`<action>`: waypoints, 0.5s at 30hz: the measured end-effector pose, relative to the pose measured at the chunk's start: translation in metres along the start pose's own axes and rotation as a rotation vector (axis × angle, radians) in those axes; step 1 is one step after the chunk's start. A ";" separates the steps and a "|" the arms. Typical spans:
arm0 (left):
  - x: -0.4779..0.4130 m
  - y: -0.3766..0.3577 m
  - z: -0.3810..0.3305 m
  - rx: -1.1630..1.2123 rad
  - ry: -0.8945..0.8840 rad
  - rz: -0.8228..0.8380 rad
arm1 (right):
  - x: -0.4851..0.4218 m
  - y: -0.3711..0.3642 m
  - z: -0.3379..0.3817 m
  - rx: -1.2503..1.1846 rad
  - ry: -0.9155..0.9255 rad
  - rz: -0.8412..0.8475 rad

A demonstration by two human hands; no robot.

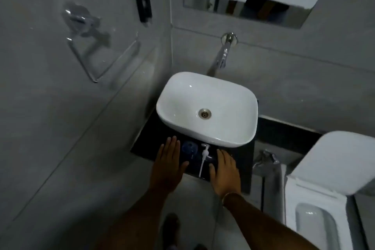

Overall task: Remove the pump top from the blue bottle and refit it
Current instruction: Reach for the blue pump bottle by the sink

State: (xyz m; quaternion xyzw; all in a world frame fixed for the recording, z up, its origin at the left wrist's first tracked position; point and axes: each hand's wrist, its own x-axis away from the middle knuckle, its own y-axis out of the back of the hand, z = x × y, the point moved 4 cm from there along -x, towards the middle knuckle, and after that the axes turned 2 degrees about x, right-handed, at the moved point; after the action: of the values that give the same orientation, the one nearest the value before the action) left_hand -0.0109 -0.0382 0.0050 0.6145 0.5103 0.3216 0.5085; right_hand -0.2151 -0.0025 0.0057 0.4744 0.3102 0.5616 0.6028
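A small blue bottle [189,148] stands on the dark counter [146,144] in front of the basin, seen from above with its mouth open. The white pump top [204,155] lies on the counter just right of the bottle, its long dip tube pointing toward me. My left hand [167,165] hovers flat, fingers spread, just left of the bottle, holding nothing. My right hand [225,170] hovers flat to the right of the pump top, fingers apart and empty, with a thin bracelet on the wrist.
A white basin [207,107] sits on the counter behind the bottle, under a chrome wall tap [222,55]. A white toilet [324,189] stands at the right with a chrome fitting [265,158] beside it. A towel ring [91,46] hangs on the left wall.
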 end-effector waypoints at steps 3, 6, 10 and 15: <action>-0.020 -0.028 0.015 0.094 0.025 0.002 | -0.020 -0.029 -0.005 -0.179 -0.271 0.093; -0.034 -0.053 0.027 0.126 0.006 0.085 | -0.041 -0.045 0.002 -0.318 -0.477 0.141; -0.046 -0.068 0.039 0.099 -0.061 0.094 | -0.068 -0.061 0.012 -0.426 -0.603 0.135; -0.052 -0.073 0.038 0.197 -0.117 0.033 | -0.084 -0.070 0.017 -0.362 -0.635 0.070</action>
State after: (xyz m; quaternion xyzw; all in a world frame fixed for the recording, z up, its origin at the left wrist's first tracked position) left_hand -0.0118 -0.1019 -0.0687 0.6876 0.4987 0.2417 0.4691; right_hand -0.1876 -0.0820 -0.0658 0.5211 -0.0129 0.4525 0.7236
